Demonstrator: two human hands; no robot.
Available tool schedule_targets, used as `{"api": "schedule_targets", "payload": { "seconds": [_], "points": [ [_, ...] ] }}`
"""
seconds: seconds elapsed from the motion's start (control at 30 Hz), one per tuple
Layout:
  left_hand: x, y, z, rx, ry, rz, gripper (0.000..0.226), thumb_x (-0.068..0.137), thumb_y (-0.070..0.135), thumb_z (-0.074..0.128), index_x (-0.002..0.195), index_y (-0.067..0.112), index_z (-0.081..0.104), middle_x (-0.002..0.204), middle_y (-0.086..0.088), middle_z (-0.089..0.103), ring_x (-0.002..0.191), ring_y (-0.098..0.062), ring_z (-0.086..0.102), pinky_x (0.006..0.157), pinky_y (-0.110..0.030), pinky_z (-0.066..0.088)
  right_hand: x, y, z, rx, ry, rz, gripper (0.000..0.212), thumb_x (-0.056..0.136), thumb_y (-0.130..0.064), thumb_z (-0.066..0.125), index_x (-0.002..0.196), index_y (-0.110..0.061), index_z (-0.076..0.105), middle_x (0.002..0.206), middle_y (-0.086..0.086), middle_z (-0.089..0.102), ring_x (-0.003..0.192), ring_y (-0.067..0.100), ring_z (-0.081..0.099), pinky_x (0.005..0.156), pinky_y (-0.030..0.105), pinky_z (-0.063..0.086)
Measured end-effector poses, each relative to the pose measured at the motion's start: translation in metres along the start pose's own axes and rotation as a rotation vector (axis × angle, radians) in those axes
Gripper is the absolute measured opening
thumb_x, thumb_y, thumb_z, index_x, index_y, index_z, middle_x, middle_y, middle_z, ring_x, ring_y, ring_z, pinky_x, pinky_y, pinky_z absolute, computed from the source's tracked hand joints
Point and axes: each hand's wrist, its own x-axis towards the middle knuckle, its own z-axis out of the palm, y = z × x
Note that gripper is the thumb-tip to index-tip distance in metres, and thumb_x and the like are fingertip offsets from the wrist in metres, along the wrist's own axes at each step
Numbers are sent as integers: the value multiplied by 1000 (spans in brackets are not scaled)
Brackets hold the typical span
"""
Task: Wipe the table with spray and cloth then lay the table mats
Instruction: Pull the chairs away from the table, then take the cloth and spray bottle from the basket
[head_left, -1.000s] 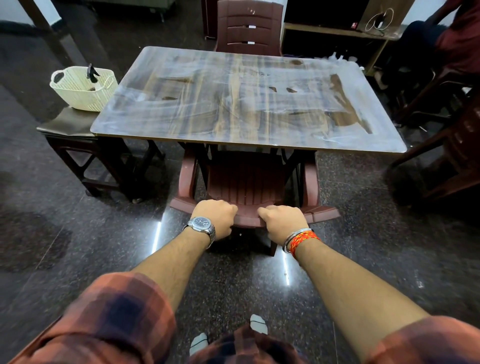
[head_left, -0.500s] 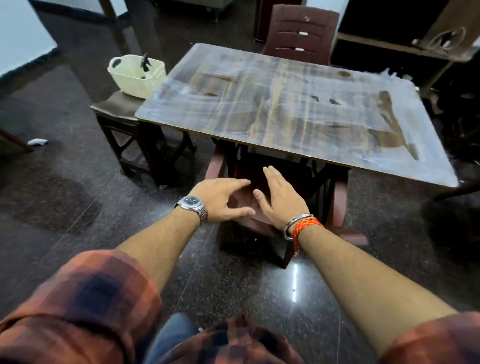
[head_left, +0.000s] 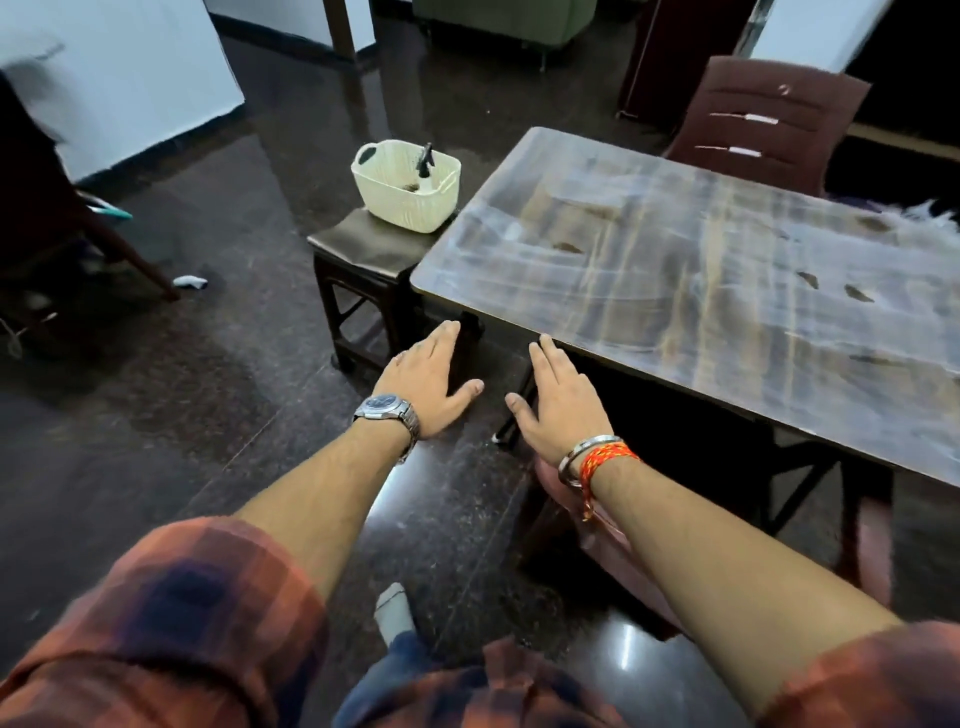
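The wood-grain table (head_left: 701, 291) fills the right of the head view, its top covered in whitish smears. A cream plastic basket (head_left: 400, 202) stands on a dark stool (head_left: 363, 249) at the table's left end, and a black spray nozzle (head_left: 425, 158) sticks up out of it. My left hand (head_left: 428, 382) and my right hand (head_left: 556, 405) hover side by side in front of the table's near left corner, fingers straight, holding nothing. No cloth or mat is visible.
A maroon plastic chair (head_left: 602, 545) is tucked under the table's near side, below my right wrist. Another maroon chair (head_left: 769, 124) stands at the far side. Dark glossy floor spreads to the left, with a small white scrap (head_left: 189, 282) and a chair leg (head_left: 130, 254).
My hands let go of the near chair's back and opened. The view swung left, so the stool and basket now sit near the middle.
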Motion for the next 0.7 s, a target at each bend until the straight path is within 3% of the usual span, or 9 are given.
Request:
{"api": "schedule_targets", "payload": {
  "seconds": [0.3, 0.57, 0.7],
  "points": [
    [98, -156, -65, -21, -47, -88, 83, 89, 55, 51, 152, 13, 17, 157, -5, 28, 140, -24, 33, 112, -42, 32, 149, -110, 28, 114, -24, 83, 73, 97, -46, 44, 155, -11, 16, 164, 6, 11, 150, 23, 16, 119, 46, 24],
    [192, -237, -58, 3, -124, -63, 86, 87, 58, 50, 152, 15, 15, 156, -6, 28, 140, -23, 34, 114, -42, 27, 284, -126, 65, 150, -65, 132, 73, 97, -48, 43, 155, -14, 15, 165, 4, 9, 151, 20, 13, 121, 43, 20],
    [256, -282, -68, 88, -172, -10, 85, 90, 58, 46, 153, 17, 8, 160, -1, 19, 145, -17, 22, 117, -42, 20, 370, -129, 80, 251, -25, 161, 72, 97, -46, 45, 155, -15, 17, 165, 3, 7, 150, 20, 14, 121, 40, 22]
  ]
}}
